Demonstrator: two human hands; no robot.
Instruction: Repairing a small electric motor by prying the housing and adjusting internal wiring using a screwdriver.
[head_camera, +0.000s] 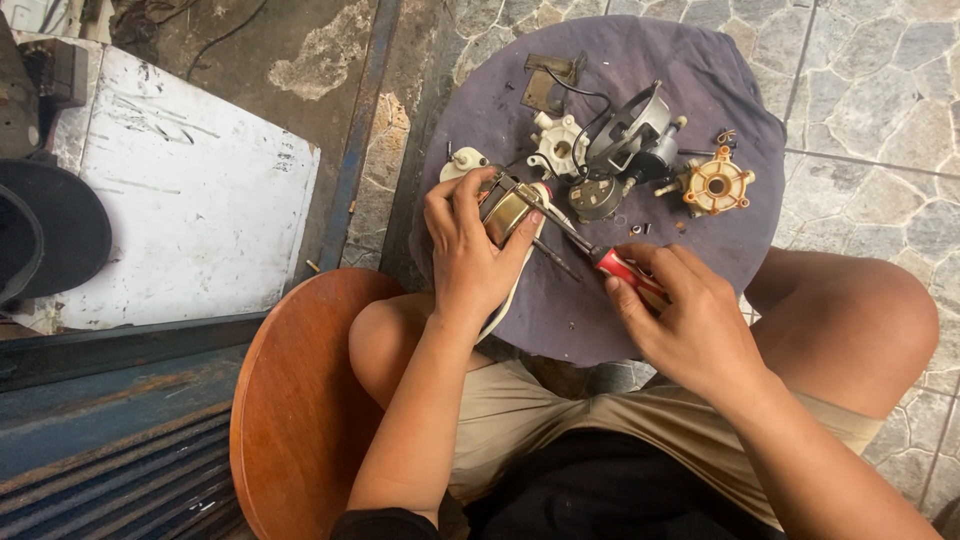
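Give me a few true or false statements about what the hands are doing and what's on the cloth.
1. The left hand holds a small motor part. True.
2. The right hand holds a hammer. False: it holds a red-handled screwdriver.
3. The screwdriver tip reaches the part in the left hand. True.
4. The orange plastic part lies in the left hand. False: it lies on the purple cloth.
5. The cloth is bare. False: several parts lie on it.
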